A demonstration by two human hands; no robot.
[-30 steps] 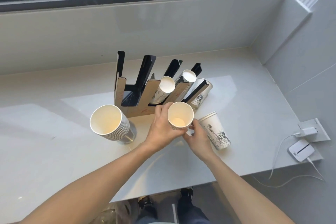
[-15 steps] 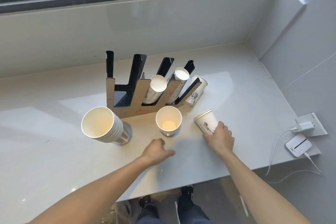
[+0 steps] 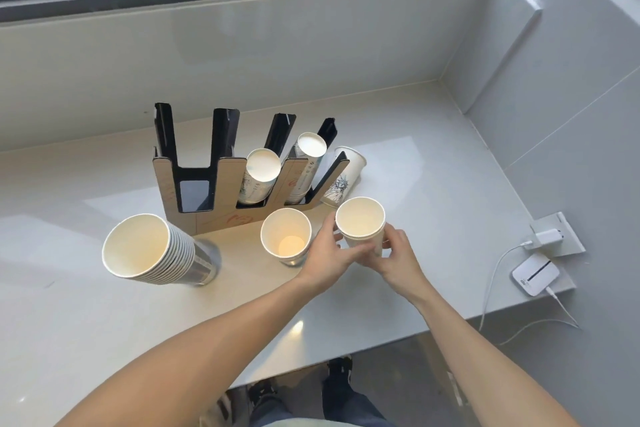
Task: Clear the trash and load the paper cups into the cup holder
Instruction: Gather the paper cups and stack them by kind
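A black and cardboard cup holder (image 3: 207,215) stands on the white counter (image 3: 433,191), with two cup stacks lying in its right slots: one stack (image 3: 258,177) and a thinner stack (image 3: 306,163). A printed cup (image 3: 343,180) lies beside the holder's right end. My right hand (image 3: 394,253) and my left hand (image 3: 329,256) both grip an upright paper cup (image 3: 362,222), held just above the counter. A short stack of cups (image 3: 285,234) stands to its left. A tall stack of cups (image 3: 149,250) stands at the left.
A wall socket with a white charger (image 3: 547,236) and a small white device (image 3: 535,276) with trailing cables sit at the counter's right edge. A wall rises behind and to the right. The counter's front edge runs below my forearms, and my feet show beneath it.
My right hand picked the fallen printed cup off the counter and turned it upright. My left hand came across from the counter and closed on the same cup.
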